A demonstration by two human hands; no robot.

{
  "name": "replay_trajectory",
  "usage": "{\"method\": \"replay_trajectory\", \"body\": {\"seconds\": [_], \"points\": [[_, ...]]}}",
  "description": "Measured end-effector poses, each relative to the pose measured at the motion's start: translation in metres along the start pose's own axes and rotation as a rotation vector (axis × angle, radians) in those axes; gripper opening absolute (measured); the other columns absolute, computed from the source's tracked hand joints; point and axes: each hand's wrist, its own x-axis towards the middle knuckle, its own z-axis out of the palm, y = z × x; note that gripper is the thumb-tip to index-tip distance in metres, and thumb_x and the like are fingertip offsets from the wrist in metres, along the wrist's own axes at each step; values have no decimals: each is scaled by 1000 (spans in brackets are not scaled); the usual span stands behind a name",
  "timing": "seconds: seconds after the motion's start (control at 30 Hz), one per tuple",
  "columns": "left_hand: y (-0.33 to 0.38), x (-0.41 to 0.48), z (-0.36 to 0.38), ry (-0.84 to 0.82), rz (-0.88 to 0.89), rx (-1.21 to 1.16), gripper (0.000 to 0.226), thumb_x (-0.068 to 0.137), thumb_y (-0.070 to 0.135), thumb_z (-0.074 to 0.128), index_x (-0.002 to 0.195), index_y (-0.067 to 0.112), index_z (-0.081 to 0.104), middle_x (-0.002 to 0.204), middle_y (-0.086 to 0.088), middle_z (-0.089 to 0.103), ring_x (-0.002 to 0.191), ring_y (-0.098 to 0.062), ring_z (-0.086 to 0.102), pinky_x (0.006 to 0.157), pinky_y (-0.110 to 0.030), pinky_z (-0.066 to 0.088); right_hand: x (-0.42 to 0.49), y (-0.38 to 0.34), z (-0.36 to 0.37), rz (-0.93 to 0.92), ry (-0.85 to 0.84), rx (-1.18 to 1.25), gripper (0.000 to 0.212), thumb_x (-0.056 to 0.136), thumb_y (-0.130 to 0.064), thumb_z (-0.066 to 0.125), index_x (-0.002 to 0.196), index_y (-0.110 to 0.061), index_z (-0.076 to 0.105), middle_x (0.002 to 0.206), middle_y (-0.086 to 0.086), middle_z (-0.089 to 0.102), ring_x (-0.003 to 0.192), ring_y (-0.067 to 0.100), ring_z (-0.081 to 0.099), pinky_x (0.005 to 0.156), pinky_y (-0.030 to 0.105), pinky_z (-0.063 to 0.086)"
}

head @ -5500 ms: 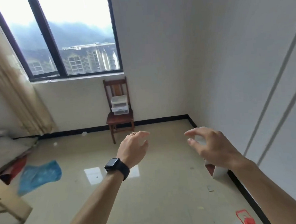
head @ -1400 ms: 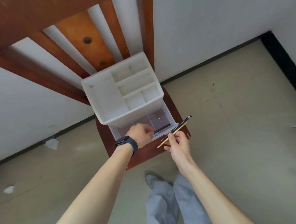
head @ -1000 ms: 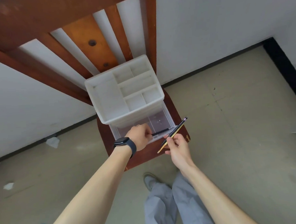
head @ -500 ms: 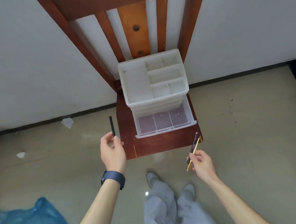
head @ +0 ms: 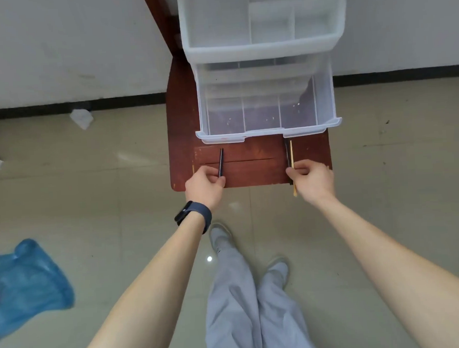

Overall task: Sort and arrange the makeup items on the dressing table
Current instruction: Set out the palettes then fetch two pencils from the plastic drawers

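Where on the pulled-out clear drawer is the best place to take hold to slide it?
Take the clear drawer by its front lip, at the raised middle notch, coming from the chair's front edge with fingers hooked under. The lip juts toward the person, and the notch leaves finger room above the chair seat.

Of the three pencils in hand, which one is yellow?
The yellow pencil in the right hand, lying just right of a dark pencil in the same grip. The left hand holds a single pencil, also dark.
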Motion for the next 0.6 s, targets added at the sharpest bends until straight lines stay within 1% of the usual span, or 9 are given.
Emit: {"method": "replay_trajectory", "body": {"seconds": [0.1, 0.13, 0.2, 0.27, 0.33, 0.43, 0.53, 0.6], "points": [[4, 8, 20, 8, 27, -3, 14, 88, 25, 71, 98, 25, 61, 80, 12, 62, 89, -15, 61, 80, -24, 45, 10, 3, 7, -49, 16, -73, 15, 89, -35, 72, 98, -24, 68, 80, -13, 64, 93, 17, 57, 86, 27, 36], [4, 9, 25, 11, 38, 10, 16, 88, 25, 71, 99, 24, 60, 82, 10, 62, 89, -16, 61, 80, -27, 46, 11, 4, 8, -67, 31, -99, 17, 87, -36, 73, 97, -24, 65, 80, -13, 63, 90, 16, 57, 82, 28, 38], [5, 9, 31, 38, 57, 42, 20, 88, 26, 71, 102, 22, 58, 91, 4, 62, 88, -17, 58, 77, -30, 47, 9, 6, 12, -119, 75, -175, 28, 86, -39, 74, 101, -20, 61, 91, -6, 62, 86, 17, 55, 78, 30, 39], [5, 7, 35, 83, 66, 68, 24, 87, 27, 72, 105, 22, 57, 97, 2, 58, 84, -15, 54, 72, -29, 42, 4, 7, 15, -175, 105, -254, 37, 87, -40, 74, 110, -15, 59, 103, 1, 60, 87, 23, 55, 77, 31, 34], [4, 4, 36, 114, 66, 63, 27, 87, 28, 73, 107, 21, 57, 100, 3, 55, 82, -14, 51, 72, -26, 38, -2, 8, 17, -220, 109, -295, 39, 90, -36, 72, 116, -12, 58, 109, 7, 59, 92, 30, 59, 77, 33, 32], [5, 5, 35, 122, 69, 57, 26, 88, 27, 73, 108, 21, 59, 101, 4, 56, 84, -14, 51, 73, -26, 37, -7, 6, 18, -251, 100, -303, 35, 95, -29, 66, 123, -9, 57, 114, 12, 59, 98, 37, 61, 81, 39, 43], [7, 10, 32, 102, 78, 62, 26, 87, 27, 74, 108, 22, 59, 100, 5, 56, 85, -13, 51, 73, -26, 38, -8, 2, 18, -254, 98, -288, 31, 97, -23, 62, 123, -8, 58, 115, 13, 59, 101, 39, 61, 84, 42, 46], [8, 11, 32, 86, 70, 57, 27, 85, 28, 75, 106, 24, 59, 99, 6, 55, 83, -11, 51, 72, -25, 38, -9, 0, 17, -243, 93, -290, 32, 96, -23, 63, 123, -8, 57, 115, 14, 59, 101, 40, 61, 84, 43, 46]]}}
